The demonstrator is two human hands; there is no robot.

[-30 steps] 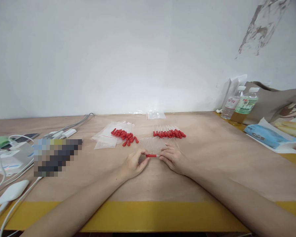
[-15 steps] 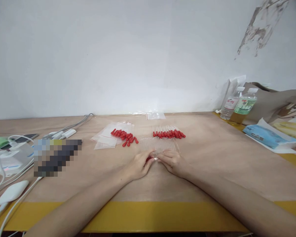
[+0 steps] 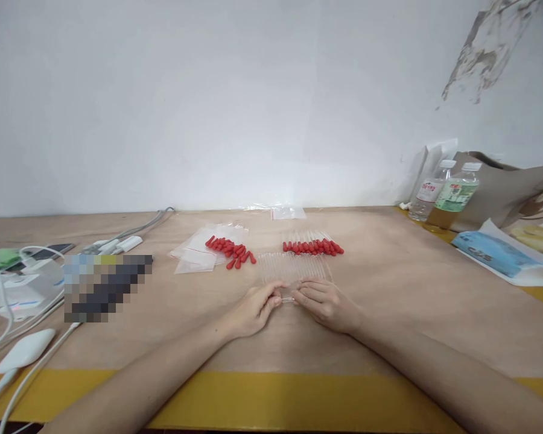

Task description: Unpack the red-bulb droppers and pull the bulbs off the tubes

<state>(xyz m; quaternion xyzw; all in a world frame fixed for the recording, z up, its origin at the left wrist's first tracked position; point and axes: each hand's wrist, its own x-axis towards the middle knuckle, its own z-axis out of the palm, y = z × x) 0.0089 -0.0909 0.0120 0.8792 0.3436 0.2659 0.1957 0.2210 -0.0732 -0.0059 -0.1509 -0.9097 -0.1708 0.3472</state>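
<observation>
Along the near edge of the table runs a yellow strip (image 3: 271, 398), crossed by both of the person's forearms. At near left, a white rounded device (image 3: 26, 351) lies among white cables (image 3: 40, 375). Farther in, near the middle, the left hand (image 3: 257, 307) and right hand (image 3: 323, 304) face each other, a small gap between their fingertips. Each is closed in a pinch around a clear tube (image 3: 288, 299), which bridges that gap; its ends are hidden by the fingers.

Just beyond, clear tubes (image 3: 292, 265) lie side by side in a row, their near ends partly covered by the hands. To the left, a blurred-out dark object (image 3: 108, 289) lies beside a white box (image 3: 31, 289) with cables on it, both well apart from the hands.

Beyond the row and to its left, loose red bulbs (image 3: 228, 247) lie in a heap, partly over clear plastic bags (image 3: 192, 261). Beyond it to the right, red-ended tubes (image 3: 314, 246) lie bunched, red ends nearest. At far right lies a blue tissue pack (image 3: 498, 248); behind it, two bottles (image 3: 455, 196) stand before a grey bag (image 3: 502, 187), hiding part of it. A small plastic bag (image 3: 288, 213) lies against the far wall (image 3: 208, 90).
</observation>
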